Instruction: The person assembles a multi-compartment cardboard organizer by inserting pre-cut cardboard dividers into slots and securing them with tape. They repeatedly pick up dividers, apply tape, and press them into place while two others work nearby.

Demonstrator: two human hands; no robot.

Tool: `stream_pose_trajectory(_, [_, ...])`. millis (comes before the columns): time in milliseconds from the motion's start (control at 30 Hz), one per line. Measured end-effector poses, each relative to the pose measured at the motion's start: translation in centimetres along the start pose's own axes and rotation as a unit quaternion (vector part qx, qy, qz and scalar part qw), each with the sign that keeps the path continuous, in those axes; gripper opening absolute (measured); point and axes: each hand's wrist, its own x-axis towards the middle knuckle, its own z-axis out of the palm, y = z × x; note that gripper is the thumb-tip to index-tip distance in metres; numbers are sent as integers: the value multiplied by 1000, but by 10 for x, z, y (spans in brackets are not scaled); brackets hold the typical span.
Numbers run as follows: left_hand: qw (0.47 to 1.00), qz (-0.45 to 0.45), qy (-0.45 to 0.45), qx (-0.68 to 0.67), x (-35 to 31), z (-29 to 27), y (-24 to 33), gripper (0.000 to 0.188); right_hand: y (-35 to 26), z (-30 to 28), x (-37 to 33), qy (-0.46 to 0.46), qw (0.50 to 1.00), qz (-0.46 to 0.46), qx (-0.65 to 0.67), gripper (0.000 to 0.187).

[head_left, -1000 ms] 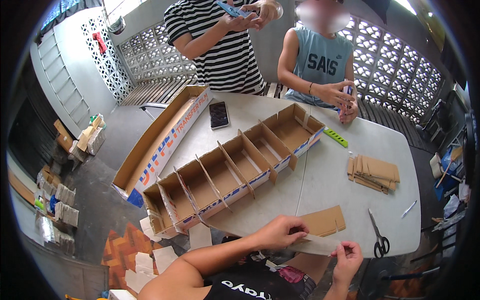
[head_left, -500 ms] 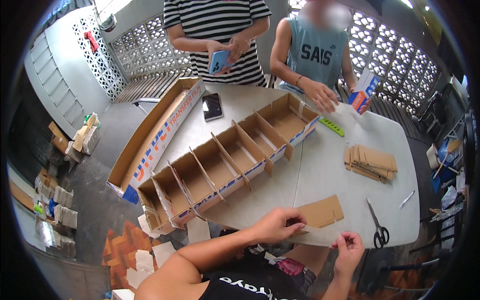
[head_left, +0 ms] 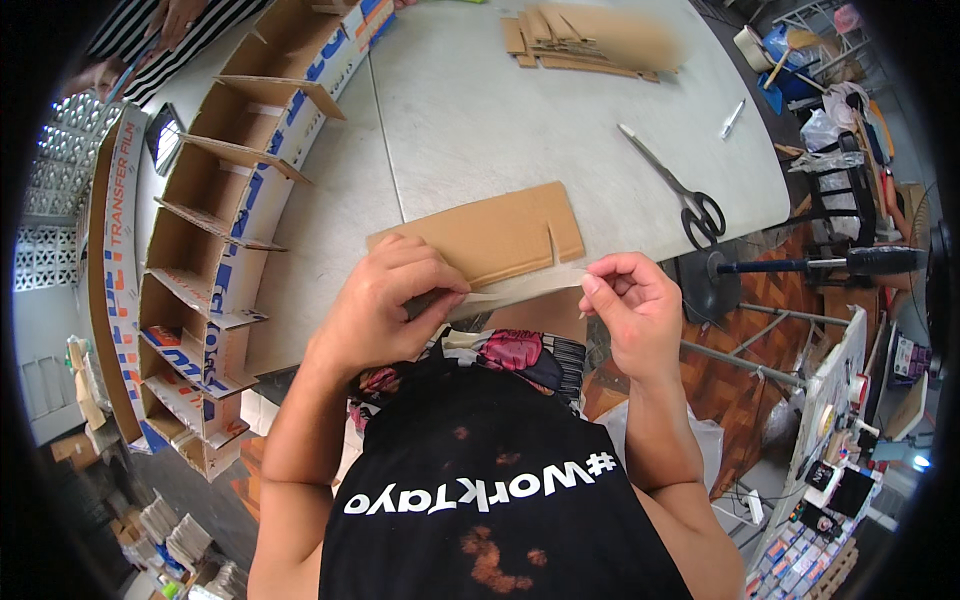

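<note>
Between my hands stretches a thin, translucent strip of tape point(head_left: 525, 290), along the near edge of the table. My left hand point(head_left: 395, 295) is closed, pinching the strip's left end between thumb and fingers. The other end sits between the thumb and forefinger of my right hand point(head_left: 632, 305), also closed. Just beyond the strip lies a flat brown cardboard piece point(head_left: 490, 232) with a narrow slot cut near its right end. My left fingers overlap its near left corner.
On the left stands a long cardboard box point(head_left: 225, 170) split by cardboard dividers, beside another long box point(head_left: 120, 250). Scissors point(head_left: 675, 185) and a pen point(head_left: 733, 118) lie to the right. Slotted cardboard pieces point(head_left: 575, 45) are stacked at the far side. A person's hand point(head_left: 175, 20) shows far left.
My view has swung downward and to the right, so the table things appear shifted. Both hands still hold the strip near the cardboard piece.
</note>
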Motion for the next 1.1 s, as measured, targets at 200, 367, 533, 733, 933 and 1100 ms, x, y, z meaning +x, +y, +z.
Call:
stream_pose_trajectory(200, [990,-101,70,67,1,-1,25,22,8,3,-12,27,998,39,31,14])
stream_pose_trajectory(367, [941,-300,156,5,-30,14,45,28,14,17,-16,23,998,58,27,15])
stream_pose_trajectory(533, [928,-324,183,21,-39,19,45,25,7,23,-11,11,997,55,-44,14])
stream_pose_trajectory(733, [909,-374,182,-8,-32,18,50,25,17,26,-12,33,995,25,-88,14])
stream_pose_trajectory(933, [886,-426,183,16,-21,17,48,36,23,25,-7,51,995,8,-85,19])
stream_pose_trajectory(1100, [876,-451,169,20,-15,15,45,35,12,28,-1,51,994,55,-77,20])
